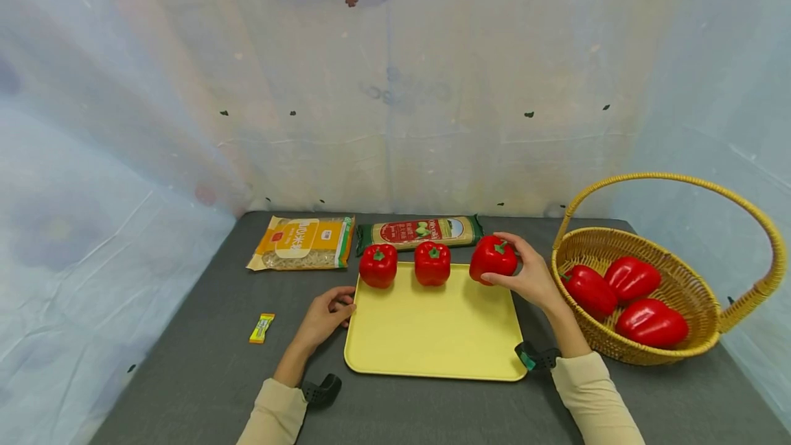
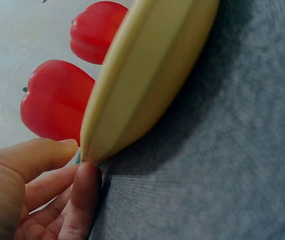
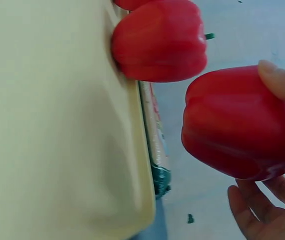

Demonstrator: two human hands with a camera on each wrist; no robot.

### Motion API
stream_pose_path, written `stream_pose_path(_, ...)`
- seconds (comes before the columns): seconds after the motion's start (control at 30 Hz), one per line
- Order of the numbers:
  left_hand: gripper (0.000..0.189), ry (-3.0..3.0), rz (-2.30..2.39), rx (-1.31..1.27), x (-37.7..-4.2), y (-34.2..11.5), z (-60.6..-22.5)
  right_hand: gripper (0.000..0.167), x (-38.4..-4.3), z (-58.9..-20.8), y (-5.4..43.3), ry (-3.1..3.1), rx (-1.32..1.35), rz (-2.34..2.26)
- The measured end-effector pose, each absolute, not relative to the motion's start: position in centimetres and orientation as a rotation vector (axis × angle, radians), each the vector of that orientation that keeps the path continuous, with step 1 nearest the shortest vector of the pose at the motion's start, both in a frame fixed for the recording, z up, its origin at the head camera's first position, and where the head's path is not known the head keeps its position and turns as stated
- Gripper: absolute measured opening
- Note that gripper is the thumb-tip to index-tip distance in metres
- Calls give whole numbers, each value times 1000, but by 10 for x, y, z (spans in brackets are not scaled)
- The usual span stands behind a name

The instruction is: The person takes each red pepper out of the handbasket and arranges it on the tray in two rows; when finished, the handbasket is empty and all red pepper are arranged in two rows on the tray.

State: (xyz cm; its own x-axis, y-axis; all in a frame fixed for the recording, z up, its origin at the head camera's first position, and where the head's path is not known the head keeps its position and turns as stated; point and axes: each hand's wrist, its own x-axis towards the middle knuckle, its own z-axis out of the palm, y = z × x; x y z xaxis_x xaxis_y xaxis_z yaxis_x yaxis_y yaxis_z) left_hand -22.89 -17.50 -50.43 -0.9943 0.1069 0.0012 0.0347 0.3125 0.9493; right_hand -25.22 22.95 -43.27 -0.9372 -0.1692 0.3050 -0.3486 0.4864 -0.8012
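A yellow tray (image 1: 432,335) lies on the grey table. Two red peppers (image 1: 378,265) (image 1: 432,263) stand along its far edge. My right hand (image 1: 528,277) grips a third red pepper (image 1: 492,258) just above the tray's far right corner; the right wrist view shows that pepper (image 3: 240,125) clear of the tray (image 3: 57,125), beside a standing pepper (image 3: 160,42). My left hand (image 1: 327,311) pinches the tray's left rim (image 2: 132,100) between thumb and fingers, with two peppers (image 2: 55,100) (image 2: 97,30) beyond it.
A wicker basket (image 1: 673,270) at the right holds three red peppers (image 1: 630,297). Behind the tray lie a yellow packet (image 1: 303,242) and a green noodle packet (image 1: 420,231). A small yellow wrapper (image 1: 262,327) lies left of the tray. Draped sheets close in the back and sides.
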Motion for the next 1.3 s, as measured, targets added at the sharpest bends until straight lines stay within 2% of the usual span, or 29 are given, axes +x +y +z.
stream_pose_path(0.77,36,2498,1796,145,-227,-175,-501,82,-262,-458,224,-2672,461,1277)
stream_pose_path(0.97,37,2512,1780,149,-225,-172,-494,87,-263,-457,226,-2704,560,1324)
stream_pose_path(1.3,35,2504,1786,152,-227,-175,-501,83,-264,-460,230,-2685,684,1314)
